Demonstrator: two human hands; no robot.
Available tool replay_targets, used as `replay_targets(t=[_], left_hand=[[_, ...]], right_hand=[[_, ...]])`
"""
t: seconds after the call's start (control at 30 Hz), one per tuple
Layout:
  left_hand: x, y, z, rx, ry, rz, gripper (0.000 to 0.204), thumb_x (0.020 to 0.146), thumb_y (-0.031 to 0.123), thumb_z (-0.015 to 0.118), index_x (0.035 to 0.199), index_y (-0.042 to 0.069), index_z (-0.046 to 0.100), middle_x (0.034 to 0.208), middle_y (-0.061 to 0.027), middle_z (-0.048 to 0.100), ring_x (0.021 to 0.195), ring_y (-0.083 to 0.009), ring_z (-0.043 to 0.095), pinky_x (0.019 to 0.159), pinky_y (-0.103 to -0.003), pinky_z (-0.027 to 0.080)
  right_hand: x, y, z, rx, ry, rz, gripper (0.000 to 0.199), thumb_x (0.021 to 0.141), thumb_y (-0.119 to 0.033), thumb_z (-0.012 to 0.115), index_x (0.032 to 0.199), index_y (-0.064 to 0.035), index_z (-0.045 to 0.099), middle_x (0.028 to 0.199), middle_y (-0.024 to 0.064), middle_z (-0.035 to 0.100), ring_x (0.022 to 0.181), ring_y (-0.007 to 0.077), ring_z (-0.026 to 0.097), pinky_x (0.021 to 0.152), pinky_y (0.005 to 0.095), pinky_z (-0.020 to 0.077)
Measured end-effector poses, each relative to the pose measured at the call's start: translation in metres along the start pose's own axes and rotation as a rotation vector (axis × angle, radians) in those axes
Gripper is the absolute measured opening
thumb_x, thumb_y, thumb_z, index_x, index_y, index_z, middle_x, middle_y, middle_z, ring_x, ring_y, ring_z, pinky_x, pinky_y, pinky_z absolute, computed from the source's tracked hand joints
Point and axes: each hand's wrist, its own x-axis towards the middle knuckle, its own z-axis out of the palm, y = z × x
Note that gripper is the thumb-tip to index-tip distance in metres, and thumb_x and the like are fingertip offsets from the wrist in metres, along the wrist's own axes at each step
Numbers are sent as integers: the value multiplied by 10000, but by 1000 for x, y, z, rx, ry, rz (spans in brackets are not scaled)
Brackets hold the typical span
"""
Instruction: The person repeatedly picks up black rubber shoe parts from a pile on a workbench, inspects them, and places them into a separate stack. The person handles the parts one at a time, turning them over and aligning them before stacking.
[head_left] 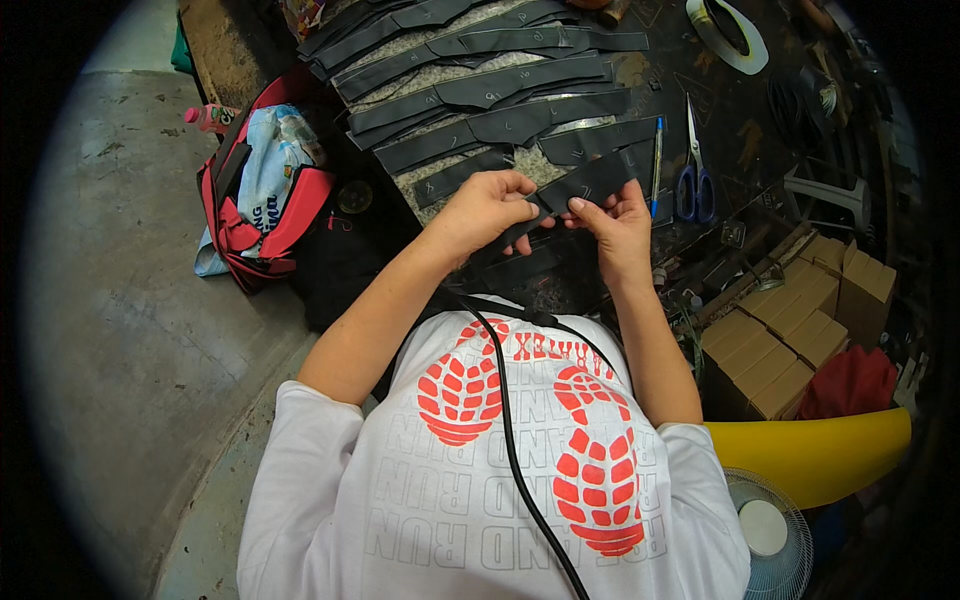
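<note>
Between my two hands is a dark strip of material [588, 186], flat and leather-like, with a small pale mark on it. My left hand [490, 208] pinches its left end, fingers curled around the edge. At the other end my right hand [614, 222] grips it, thumb on top and fingers behind. Just beyond lie overlapping rows of similar black cut pieces [500, 85], many with pale marks, on a speckled slab [408, 185]. Right of the held strip lie a blue pen [657, 165] and scissors [686, 192] with blue handles.
A pale ring-shaped roll [728, 38] rests on the dark worktable [665, 75]. To the left, a red-and-black bag [290, 225] holds a light blue package, near a pink-capped bottle [212, 119]. Brown cardboard boxes [775, 345], a yellow curved surface [815, 450] and a fan [765, 530] are at right.
</note>
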Motion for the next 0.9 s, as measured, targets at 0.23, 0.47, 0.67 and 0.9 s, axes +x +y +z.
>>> replay_targets(t=[0.23, 0.47, 0.67, 0.9], left_hand=[[0, 0, 1, 24, 2, 3, 295, 952, 80, 633, 1219, -36, 586, 1006, -133, 765, 616, -148, 693, 507, -238, 507], [0, 0, 3, 19, 2, 2, 302, 953, 76, 624, 1228, -43, 581, 1011, -141, 765, 610, -147, 691, 509, -234, 507], [0, 0, 3, 19, 17, -7, 278, 955, 72, 620, 1210, -34, 596, 1021, -143, 764, 612, -148, 690, 513, -234, 507], [0, 0, 3, 20, 7, -14, 265, 955, 71, 623, 1200, -28, 602, 1025, -142, 763, 620, -150, 691, 518, -237, 508]], right_hand=[[-2, 3, 0, -7, -3, 3, 431, 875, 51, 734, 1249, -20, 531, 1050, 121, 712, 827, 171, 730, 697, 275, 611], [-3, 3, 0, -6, -8, -11, 439, 877, 57, 727, 1264, -22, 537, 1058, 109, 714, 832, 163, 726, 700, 272, 609], [-2, 2, 0, -19, 23, -19, 539, 884, 46, 722, 1371, -34, 505, 1064, 101, 712, 834, 159, 718, 698, 271, 591], [-4, 2, 1, 10, 18, -24, 473, 879, 51, 724, 1303, -25, 528, 1067, 109, 715, 840, 163, 721, 703, 271, 602]])
